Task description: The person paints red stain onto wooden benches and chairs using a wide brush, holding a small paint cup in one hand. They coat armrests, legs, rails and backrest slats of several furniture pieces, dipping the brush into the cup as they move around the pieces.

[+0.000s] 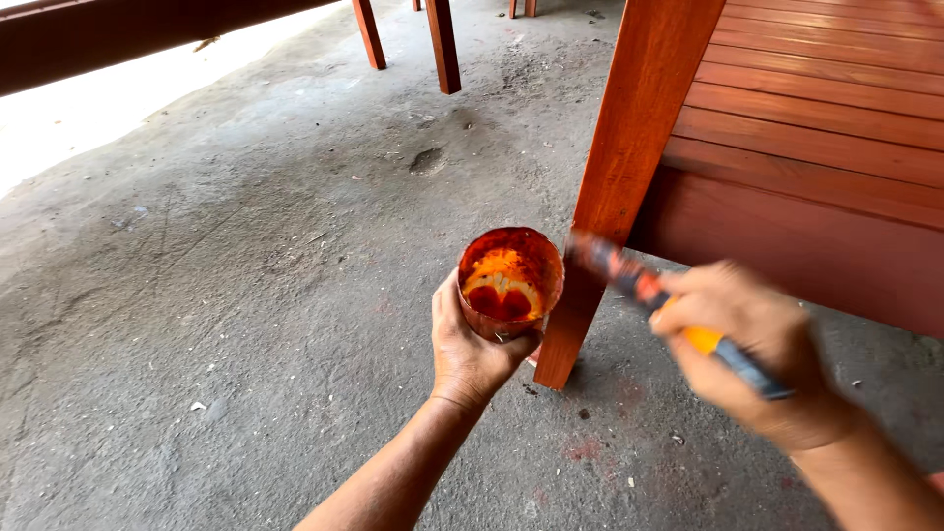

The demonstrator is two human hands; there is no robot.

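Floor: one grey concrete floor (246,295) is spreading across the left, rough and pitted, with small chips and reddish stain spots lying on it.
Far legs: two red-brown wooden legs (442,44) are standing at the top, square in section; a further pair is just showing at the top edge.
Left hand: one left hand (470,349) is wrapping from below around the cup, fingers clamped on its wall.
Cup: one small round cup (510,280) is sitting in that hand, above the floor and just left of the near leg; its inside is smeared with orange and dark red stain.
Near leg: one slanting, smooth, orange-red wooden leg (619,177) is running down to the floor right beside the cup.
Brush: one brush (639,285) is blurring with motion; its stained tip is lying near the cup's rim, and its handle is showing orange and dark bands.
Right hand: one right hand (747,344) is closing tight around the brush handle.
Furniture: one slatted wooden piece (826,108) is filling the upper right, its planks smooth, parallel and stained red-brown.
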